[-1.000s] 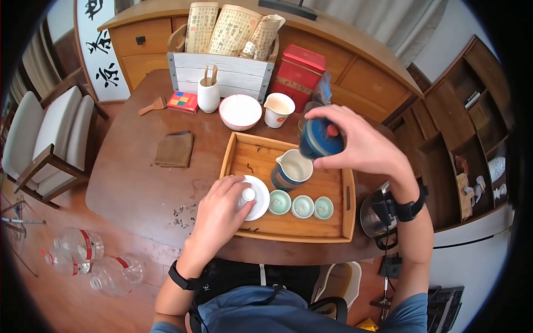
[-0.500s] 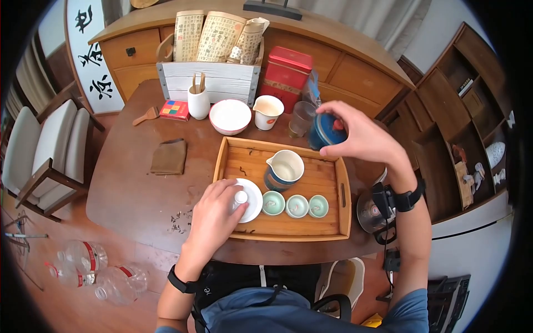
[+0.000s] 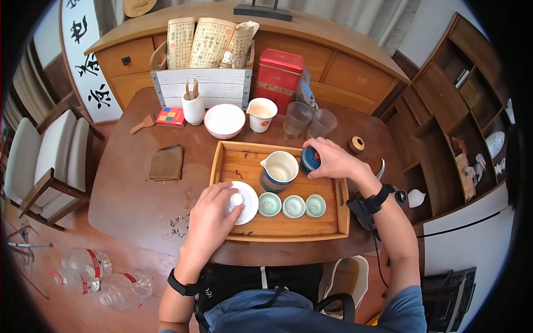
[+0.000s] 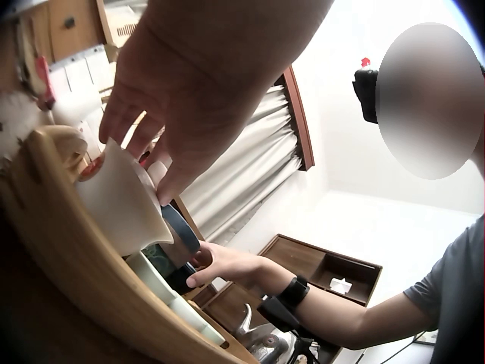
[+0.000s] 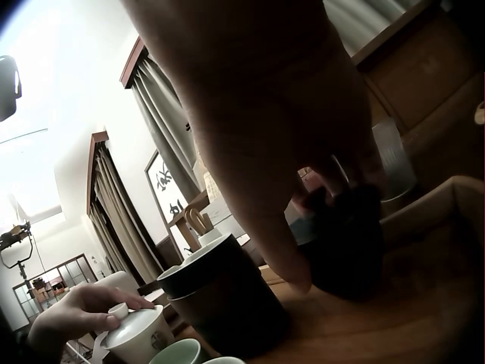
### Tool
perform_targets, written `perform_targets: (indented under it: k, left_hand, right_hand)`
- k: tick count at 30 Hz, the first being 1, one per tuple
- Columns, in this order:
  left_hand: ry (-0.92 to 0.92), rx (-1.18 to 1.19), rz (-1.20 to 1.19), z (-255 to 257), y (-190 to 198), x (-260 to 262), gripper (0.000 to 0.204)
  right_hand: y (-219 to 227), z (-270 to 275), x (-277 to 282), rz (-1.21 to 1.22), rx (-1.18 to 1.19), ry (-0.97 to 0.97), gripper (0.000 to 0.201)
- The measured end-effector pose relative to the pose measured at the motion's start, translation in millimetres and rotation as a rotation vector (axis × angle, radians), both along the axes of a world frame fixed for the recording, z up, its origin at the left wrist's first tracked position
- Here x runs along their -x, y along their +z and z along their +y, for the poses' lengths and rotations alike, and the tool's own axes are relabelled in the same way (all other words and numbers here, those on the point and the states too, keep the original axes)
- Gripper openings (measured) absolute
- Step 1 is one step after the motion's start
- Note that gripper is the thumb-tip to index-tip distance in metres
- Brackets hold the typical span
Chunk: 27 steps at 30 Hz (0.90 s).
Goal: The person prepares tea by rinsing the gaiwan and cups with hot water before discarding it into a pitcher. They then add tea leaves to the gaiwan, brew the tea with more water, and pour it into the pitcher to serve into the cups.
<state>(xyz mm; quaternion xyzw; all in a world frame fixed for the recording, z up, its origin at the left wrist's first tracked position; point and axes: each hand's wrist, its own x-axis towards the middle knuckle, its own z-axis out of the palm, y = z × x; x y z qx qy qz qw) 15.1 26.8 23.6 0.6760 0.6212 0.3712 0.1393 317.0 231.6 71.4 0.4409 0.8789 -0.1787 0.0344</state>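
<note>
In the head view my left hand (image 3: 210, 217) is at a white lidded bowl (image 3: 247, 204) on the tray's left side; the right wrist view shows its thumb and fingers on the knob of the lid (image 5: 135, 327). My right hand (image 3: 340, 162) grips a blue lidded pot (image 3: 309, 161) with a red knob, at the tray's back right. Between the hands stands a blue pitcher (image 3: 279, 170) with a pale inside. Three pale green cups (image 3: 293, 206) form a row in front of it. Whether the pot touches the tray (image 3: 345, 197) is unclear.
Behind the tray are a white bowl (image 3: 224, 121), a white spouted cup (image 3: 261, 115), two clear glasses (image 3: 298, 118) and a red tin (image 3: 278, 75). A folded brown cloth (image 3: 166, 162) lies left, a small brown jar (image 3: 356, 145) stands right. A kettle sits by the right forearm.
My right hand has brought the blue pot from behind the tray's right corner down to beside the pitcher, uncovering the glasses and brown jar. The left hand stays at the white lidded bowl.
</note>
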Motion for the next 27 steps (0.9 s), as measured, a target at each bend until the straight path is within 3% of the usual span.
perform_targets:
  k: [8, 11, 14, 20, 27]
  left_hand:
    - [-0.002, 0.002, 0.003, 0.0, -1.2, 0.4, 0.034]
    - [0.004, -0.001, 0.004, -0.1, -0.5, -0.4, 0.031]
    - [-0.001, 0.004, -0.008, -0.6, 1.3, -0.7, 0.032]
    - [0.035, -0.019, -0.007, -4.3, 5.8, -2.0, 0.051]
    - [0.048, -0.067, -0.034, -19.0, 10.4, 5.8, 0.053]
  right_hand:
    - [-3.3, -3.7, 2.3, -0.029, 0.041, -0.047, 0.082]
    - [-2.7, -8.5, 2.2, -0.024, -0.111, 0.029, 0.090]
    - [24.3, -23.2, 21.3, 0.146, 0.026, 0.059, 0.102]
    - [8.3, -39.3, 52.1, 0.143, -0.035, 0.194, 0.106]
    - [-0.5, -43.1, 59.0, 0.207, -0.011, 0.126, 0.098]
